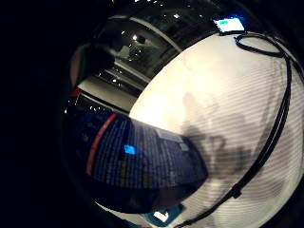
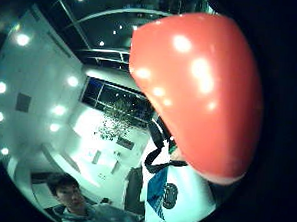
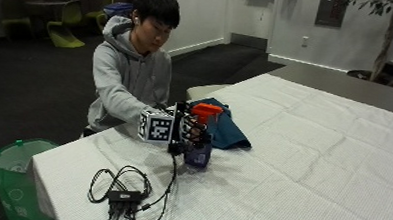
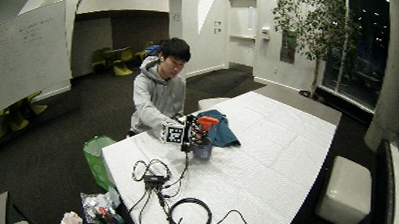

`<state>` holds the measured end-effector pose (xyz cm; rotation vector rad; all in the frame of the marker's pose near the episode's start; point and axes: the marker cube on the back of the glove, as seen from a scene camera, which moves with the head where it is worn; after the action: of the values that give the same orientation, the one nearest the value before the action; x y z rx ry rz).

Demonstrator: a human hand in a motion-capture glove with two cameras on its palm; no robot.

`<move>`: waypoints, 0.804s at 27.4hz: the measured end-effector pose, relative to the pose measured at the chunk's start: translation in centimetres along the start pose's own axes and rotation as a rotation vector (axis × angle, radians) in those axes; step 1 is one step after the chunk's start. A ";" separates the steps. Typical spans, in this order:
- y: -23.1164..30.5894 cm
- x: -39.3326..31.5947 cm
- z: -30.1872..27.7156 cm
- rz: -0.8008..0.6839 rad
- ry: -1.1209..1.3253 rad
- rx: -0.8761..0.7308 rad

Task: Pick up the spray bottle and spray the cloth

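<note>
The gloved right hand (image 3: 190,129) is raised upright, fingers curled in a grip.

I see the spray bottle (image 3: 199,140) upright near the counter's (image 3: 314,160) edge closest to the person, with my right hand (image 3: 190,130) at its side nearer that edge. The cloth (image 3: 222,123) lies on the counter just behind the bottle. A bundle of cables (image 3: 122,194) rests nearer the counter's corner, and a bin (image 3: 14,179) stands on the floor beside that corner.
</note>
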<state>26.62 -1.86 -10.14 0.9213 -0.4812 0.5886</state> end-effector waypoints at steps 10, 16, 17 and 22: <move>-1.1 0.5 0.0 0.089 -0.018 0.006; -2.1 0.1 0.3 0.100 -0.012 -0.078; -2.2 -0.1 0.4 0.097 -0.006 -0.110; -2.3 -1.1 1.6 0.037 0.108 -0.203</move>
<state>27.10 -4.63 -11.32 0.6850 -0.4523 0.6078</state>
